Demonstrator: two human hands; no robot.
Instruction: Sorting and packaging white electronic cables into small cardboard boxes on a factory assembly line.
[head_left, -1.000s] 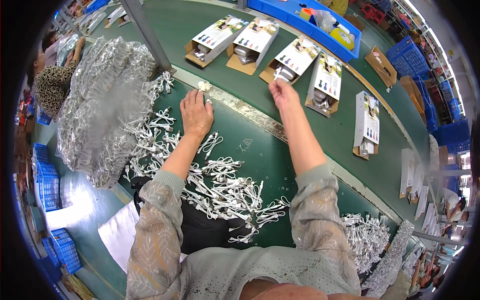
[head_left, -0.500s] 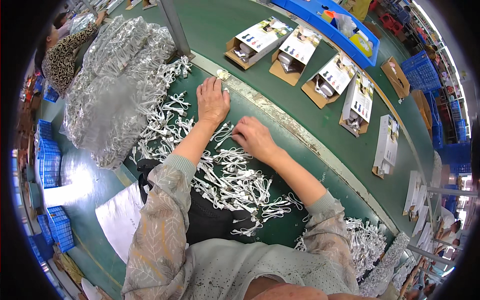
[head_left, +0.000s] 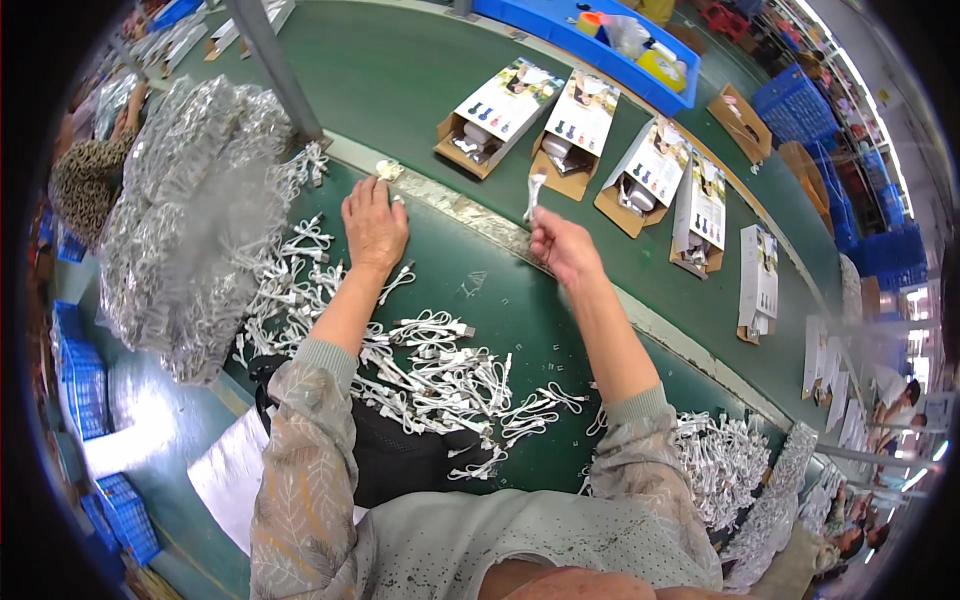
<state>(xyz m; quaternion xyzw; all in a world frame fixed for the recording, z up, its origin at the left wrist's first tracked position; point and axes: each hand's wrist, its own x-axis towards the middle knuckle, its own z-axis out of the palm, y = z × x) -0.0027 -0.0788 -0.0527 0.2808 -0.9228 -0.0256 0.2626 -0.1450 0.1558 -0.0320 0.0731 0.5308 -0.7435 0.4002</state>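
My right hand (head_left: 566, 246) is closed on a bundled white USB cable (head_left: 535, 192), which sticks up from the fingertips above the metal ledge (head_left: 470, 215). Just past it stands an open carton (head_left: 583, 105) with a pale device in its open end. My left hand (head_left: 376, 226) lies palm down on the green table close to the ledge, fingers stretched out and holding nothing. A small off-white lump (head_left: 389, 170) sits on the ledge by its fingertips. Loose white cables (head_left: 440, 370) are heaped between my forearms, and more are scattered left of my left hand.
Clear bags of cables (head_left: 190, 230) are piled at the left beside a metal post (head_left: 275, 70). Several open printed cartons (head_left: 700, 210) line the green belt (head_left: 400, 80) beyond the ledge. A blue tray (head_left: 600, 50) stands behind them. More cables (head_left: 715, 465) lie at the right.
My right hand has moved up and away from the cable heap to the ledge, now with a bundled cable in it. My left hand stays flat by the ledge. The view has shifted slightly.
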